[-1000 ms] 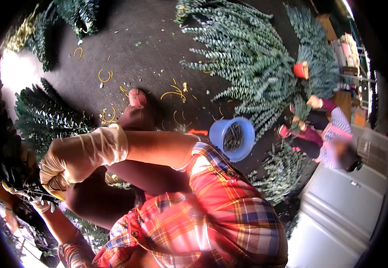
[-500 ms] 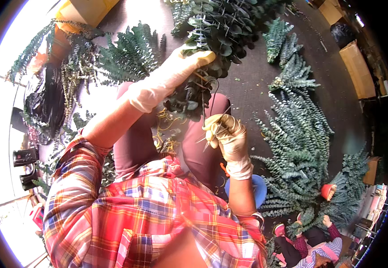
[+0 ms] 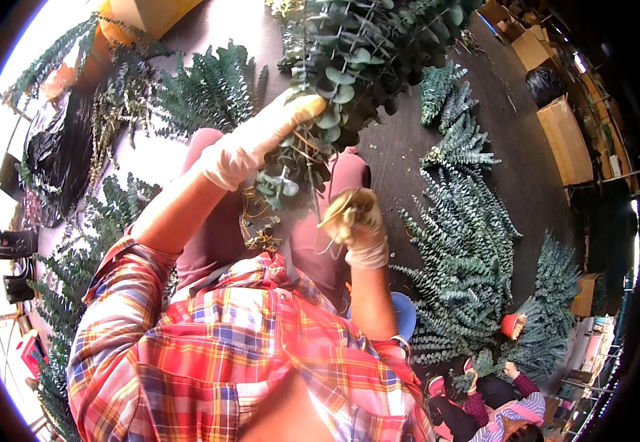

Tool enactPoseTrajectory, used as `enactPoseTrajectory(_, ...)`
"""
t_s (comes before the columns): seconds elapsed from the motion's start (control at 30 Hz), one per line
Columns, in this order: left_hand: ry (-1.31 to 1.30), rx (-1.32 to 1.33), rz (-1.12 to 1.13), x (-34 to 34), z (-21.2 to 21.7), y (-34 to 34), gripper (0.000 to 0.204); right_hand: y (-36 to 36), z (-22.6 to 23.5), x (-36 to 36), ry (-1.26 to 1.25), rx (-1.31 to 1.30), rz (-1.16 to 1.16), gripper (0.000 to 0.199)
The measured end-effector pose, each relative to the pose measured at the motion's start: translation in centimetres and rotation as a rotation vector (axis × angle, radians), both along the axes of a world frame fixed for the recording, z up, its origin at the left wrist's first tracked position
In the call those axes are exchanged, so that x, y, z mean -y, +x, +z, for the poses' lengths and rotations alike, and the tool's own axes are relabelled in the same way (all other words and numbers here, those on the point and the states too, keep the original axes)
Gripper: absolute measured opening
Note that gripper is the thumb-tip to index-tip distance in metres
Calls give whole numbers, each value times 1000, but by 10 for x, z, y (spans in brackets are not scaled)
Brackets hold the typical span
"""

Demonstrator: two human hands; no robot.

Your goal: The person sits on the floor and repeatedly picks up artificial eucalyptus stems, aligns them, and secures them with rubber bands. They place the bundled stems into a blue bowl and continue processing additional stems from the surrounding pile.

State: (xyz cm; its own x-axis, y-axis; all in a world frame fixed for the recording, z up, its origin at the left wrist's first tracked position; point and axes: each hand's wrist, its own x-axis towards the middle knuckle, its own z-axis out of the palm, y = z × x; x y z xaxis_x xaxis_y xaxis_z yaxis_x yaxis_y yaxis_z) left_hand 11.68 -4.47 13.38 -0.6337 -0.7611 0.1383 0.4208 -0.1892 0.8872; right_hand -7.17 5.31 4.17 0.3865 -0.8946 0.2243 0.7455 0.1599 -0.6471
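My left hand (image 3: 261,140), in a cream glove, grips a big bunch of round-leaved green eucalyptus (image 3: 364,51) around its stems and holds it up over my lap. The stem ends (image 3: 290,180) hang just below that grip. My right hand (image 3: 357,225), also gloved, sits just right of the stem ends and pinches thin yellowish bands (image 3: 332,214). Loose yellowish bands (image 3: 261,236) lie on my maroon lap below the stems. My red plaid shirt fills the lower middle.
Tied eucalyptus bundles lie on the dark floor at right (image 3: 467,243) and upper left (image 3: 209,88). A black bag (image 3: 58,155) is at left, a blue bowl (image 3: 406,313) by my right elbow, cardboard boxes (image 3: 567,140) at far right. Another person (image 3: 497,405) sits at lower right.
A second ago my view faced another way, with one gloved hand low among greenery at the left. Since half a second ago the bunch stays gripped and my right hand keeps by the stems.
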Motion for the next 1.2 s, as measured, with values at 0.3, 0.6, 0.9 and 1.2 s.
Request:
enactPoseTrajectory(0.3, 174, 114, 192, -19, 20, -13, 34, 33, 34, -24, 103, 41, 43, 41)
enactPoseTrajectory(0.6, 49, 287, 285, 12, -16, -1, 40, -37, 52, -2, 119, -595, -500, 50)
enactPoseTrajectory(0.9, -49, 389, 396, 1, -9, -31, 36, 3, 69, 35, -553, -1279, -944, 11)
enactPoseTrajectory(1.2, -171, 552, 438, 24, -69, -8, 35, -106, 86, -38, 71, -824, -1185, 11)
